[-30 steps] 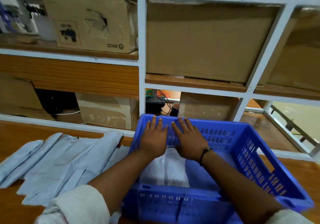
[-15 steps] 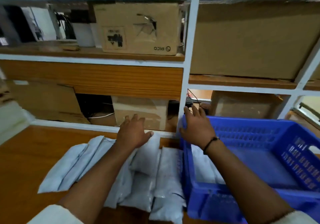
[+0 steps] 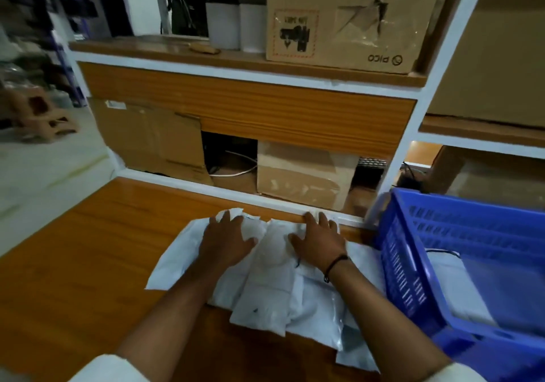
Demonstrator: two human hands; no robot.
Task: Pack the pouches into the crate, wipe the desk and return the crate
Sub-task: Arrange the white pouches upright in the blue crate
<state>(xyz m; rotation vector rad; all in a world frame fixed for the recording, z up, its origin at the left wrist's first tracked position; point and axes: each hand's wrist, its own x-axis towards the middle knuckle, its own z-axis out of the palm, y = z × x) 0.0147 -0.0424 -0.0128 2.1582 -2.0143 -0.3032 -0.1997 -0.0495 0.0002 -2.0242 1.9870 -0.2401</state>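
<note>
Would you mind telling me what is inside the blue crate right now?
A white pouch lies flat on the floor of the blue crate. Whether more lie beneath it cannot be seen, and the crate's right part runs out of frame.

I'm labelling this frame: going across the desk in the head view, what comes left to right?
From the left: bare desk → left hand → right hand → blue crate.
</note>
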